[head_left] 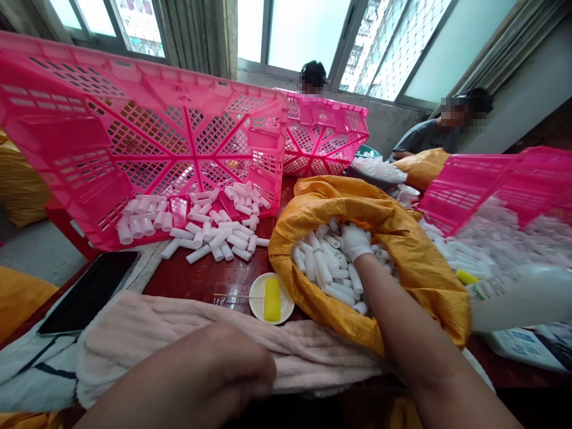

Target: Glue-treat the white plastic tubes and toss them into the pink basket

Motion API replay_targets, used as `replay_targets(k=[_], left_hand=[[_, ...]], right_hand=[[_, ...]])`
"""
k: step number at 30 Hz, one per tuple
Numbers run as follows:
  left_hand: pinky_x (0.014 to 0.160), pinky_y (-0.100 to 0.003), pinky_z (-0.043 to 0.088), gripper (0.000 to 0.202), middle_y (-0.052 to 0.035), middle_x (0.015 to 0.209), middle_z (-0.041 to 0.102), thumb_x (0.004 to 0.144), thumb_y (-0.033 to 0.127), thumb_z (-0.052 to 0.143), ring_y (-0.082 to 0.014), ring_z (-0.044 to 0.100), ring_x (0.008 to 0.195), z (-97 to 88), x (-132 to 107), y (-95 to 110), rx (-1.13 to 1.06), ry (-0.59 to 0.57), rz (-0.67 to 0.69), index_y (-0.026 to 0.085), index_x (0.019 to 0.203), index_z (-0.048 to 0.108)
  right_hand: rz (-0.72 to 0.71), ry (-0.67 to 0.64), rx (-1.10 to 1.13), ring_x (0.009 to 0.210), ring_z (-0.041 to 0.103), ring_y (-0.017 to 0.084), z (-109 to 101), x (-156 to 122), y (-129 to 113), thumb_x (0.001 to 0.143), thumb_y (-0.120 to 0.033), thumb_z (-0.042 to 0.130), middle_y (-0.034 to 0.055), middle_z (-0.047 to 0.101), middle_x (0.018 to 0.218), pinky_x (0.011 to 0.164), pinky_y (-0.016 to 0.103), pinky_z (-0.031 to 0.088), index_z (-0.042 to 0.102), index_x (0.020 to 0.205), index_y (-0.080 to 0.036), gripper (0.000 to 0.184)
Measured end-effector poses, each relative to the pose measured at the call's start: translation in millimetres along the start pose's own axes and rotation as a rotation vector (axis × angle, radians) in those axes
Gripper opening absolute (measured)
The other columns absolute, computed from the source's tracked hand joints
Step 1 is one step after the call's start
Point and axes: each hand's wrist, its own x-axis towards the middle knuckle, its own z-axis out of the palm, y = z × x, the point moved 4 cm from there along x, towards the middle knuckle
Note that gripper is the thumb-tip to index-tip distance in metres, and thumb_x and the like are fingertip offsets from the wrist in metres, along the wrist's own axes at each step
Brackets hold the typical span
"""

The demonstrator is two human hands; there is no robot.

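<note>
My right hand point(356, 241), in a white glove, reaches into an open orange woven sack point(415, 280). It touches the short white plastic tubes point(324, 268) that fill the sack, and its fingertips are hidden among them. My left hand point(241, 360) is bare and blurred over a pale pink towel point(156, 319) at the table's front edge; its fingers are not clear. Between the hands lies a small white dish point(256, 307) holding a yellow sponge-like block point(271, 299) and a thin wooden stick point(236, 296). More loose white tubes point(218, 238) spill from a tipped pink crate point(192, 158).
A phone point(92, 292) lies at the left. Another pink crate point(324, 134) stands behind the sack. On the right are a white bottle point(522, 298), a pink basket point(465, 190) and piled clear plastic pieces point(513, 232). Two people sit across the table.
</note>
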Motion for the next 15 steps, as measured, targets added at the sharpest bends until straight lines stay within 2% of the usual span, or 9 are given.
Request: replay_targets(k=[2, 5, 6, 8, 10, 13, 15], left_hand=[[0.063, -0.018, 0.041, 0.024, 0.0027, 0.073, 0.062, 0.082, 0.031, 0.038, -0.0104, 0.054, 0.069, -25.9, 25, -14, 0.116, 0.126, -0.110, 0.025, 0.077, 0.060], [0.075, -0.025, 0.041, 0.029, -0.0043, 0.095, 0.060, 0.082, 0.025, 0.035, -0.0167, 0.054, 0.086, -62.6, 52, -56, 0.371, 0.473, -0.287, 0.021, 0.102, 0.055], [0.080, -0.028, 0.040, 0.035, -0.0066, 0.101, 0.057, 0.080, 0.020, 0.034, -0.0191, 0.052, 0.092, -71.2, 60, -70, 0.469, 0.525, -0.305, 0.020, 0.110, 0.051], [0.081, -0.033, 0.039, 0.042, -0.0089, 0.104, 0.055, 0.075, 0.013, 0.035, -0.0225, 0.050, 0.095, -82.8, 76, -96, 0.600, 0.485, -0.317, 0.021, 0.112, 0.052], [0.077, -0.035, 0.041, 0.039, -0.0093, 0.099, 0.055, 0.071, 0.010, 0.037, -0.0240, 0.051, 0.092, -89.5, 91, -116, 0.638, 0.364, -0.299, 0.020, 0.101, 0.060], [0.074, -0.033, 0.042, 0.035, -0.0086, 0.088, 0.055, 0.069, 0.009, 0.037, -0.0221, 0.054, 0.083, -93.6, 104, -128, 0.612, 0.250, -0.223, 0.017, 0.087, 0.065], [0.074, -0.034, 0.042, 0.036, -0.0098, 0.087, 0.055, 0.069, 0.009, 0.036, -0.0229, 0.054, 0.084, -94.8, 106, -133, 0.608, 0.257, -0.184, 0.018, 0.088, 0.066]], right_hand=[[-0.001, -0.006, 0.008, 0.092, 0.051, 0.031, -1, -1, -1, 0.079, -0.059, 0.029, 0.0132, 0.052, 0.109, 0.076, 0.044, 0.034, 0.052, 0.114, -0.026, 0.053], [0.000, -0.006, 0.014, 0.095, 0.050, 0.032, -5, -3, -3, 0.080, -0.057, 0.031, 0.0141, 0.052, 0.110, 0.076, 0.044, 0.034, 0.052, 0.115, -0.024, 0.052], [0.001, -0.004, 0.015, 0.096, 0.050, 0.032, -7, -4, -3, 0.080, -0.055, 0.032, 0.0143, 0.052, 0.110, 0.077, 0.044, 0.034, 0.052, 0.115, -0.024, 0.051], [0.001, -0.003, 0.018, 0.095, 0.050, 0.031, -11, -6, -5, 0.081, -0.052, 0.034, 0.0143, 0.052, 0.110, 0.077, 0.043, 0.035, 0.052, 0.114, -0.024, 0.047], [-0.004, -0.002, 0.025, 0.095, 0.051, 0.030, -15, -8, -7, 0.082, -0.051, 0.034, 0.0147, 0.053, 0.109, 0.076, 0.042, 0.036, 0.052, 0.114, -0.024, 0.046], [-0.031, -0.011, 0.046, 0.096, 0.051, 0.031, -19, -12, -9, 0.082, -0.054, 0.034, 0.0148, 0.053, 0.109, 0.076, 0.042, 0.037, 0.050, 0.116, -0.022, 0.049], [-0.063, -0.039, 0.067, 0.097, 0.051, 0.029, -21, -14, -9, 0.082, -0.054, 0.037, 0.0141, 0.054, 0.110, 0.078, 0.040, 0.038, 0.050, 0.116, -0.022, 0.049]])
